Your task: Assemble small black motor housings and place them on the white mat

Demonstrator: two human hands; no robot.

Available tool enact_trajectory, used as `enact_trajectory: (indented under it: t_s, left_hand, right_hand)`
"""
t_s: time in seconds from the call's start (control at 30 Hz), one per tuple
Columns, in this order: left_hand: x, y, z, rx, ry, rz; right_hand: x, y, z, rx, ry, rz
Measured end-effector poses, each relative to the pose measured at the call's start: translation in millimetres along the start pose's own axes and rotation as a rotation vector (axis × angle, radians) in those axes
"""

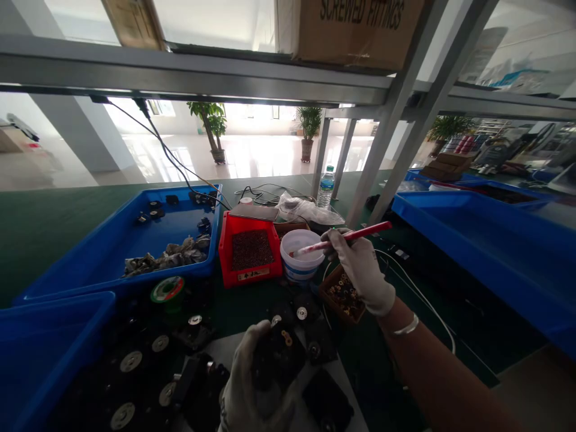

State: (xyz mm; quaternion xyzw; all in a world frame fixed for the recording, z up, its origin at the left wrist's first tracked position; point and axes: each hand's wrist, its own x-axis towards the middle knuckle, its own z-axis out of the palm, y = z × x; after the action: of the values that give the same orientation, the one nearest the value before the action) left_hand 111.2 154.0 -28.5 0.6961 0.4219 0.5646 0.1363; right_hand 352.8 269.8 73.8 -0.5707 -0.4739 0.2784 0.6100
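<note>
My gloved right hand (360,267) is closed round a red-handled brush (360,232), whose pale tip is at the mouth of a white tub (302,246). Lower down, my gloved left hand (254,384) holds a black part (279,360) with small brass-coloured pieces on top. Under my right hand sits a brown box (335,300) of small ring-shaped parts. A red bin (225,258) full of small dark pieces stands left of the tub. More black parts with silver discs (131,361) lie to the left of my left hand.
Blue trays stand at the left (103,285) and right (486,240). A green-rimmed spool (167,290) lies before the left tray. A water bottle (326,189) and plastic bag (308,210) are at the back. Metal shelf posts (382,132) rise behind; a white cable (418,291) loops at right.
</note>
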Motion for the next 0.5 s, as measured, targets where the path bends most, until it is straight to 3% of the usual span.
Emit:
enact_trajectory:
  t_s: [0.13,0.27,0.47,0.5]
  left_hand:
    - [-3.4,-7.1,0.4,0.045,-0.038,0.004]
    - [-3.5,-19.1,-4.5,0.039,-0.089,0.017]
    - [7.0,-15.4,-7.8,0.109,-0.087,0.087]
    - [8.5,-13.7,-7.2,0.109,-0.076,0.082]
  right_hand:
    - [-1.1,-1.9,8.9,-0.036,-0.047,-0.049]
    - [-13.2,-21.4,-2.5,-0.044,0.007,-0.071]
    - [-85.4,-63.5,-39.8,0.007,0.360,-0.226]
    - [-101.0,-65.3,-46.0,-0.011,0.301,-0.192]
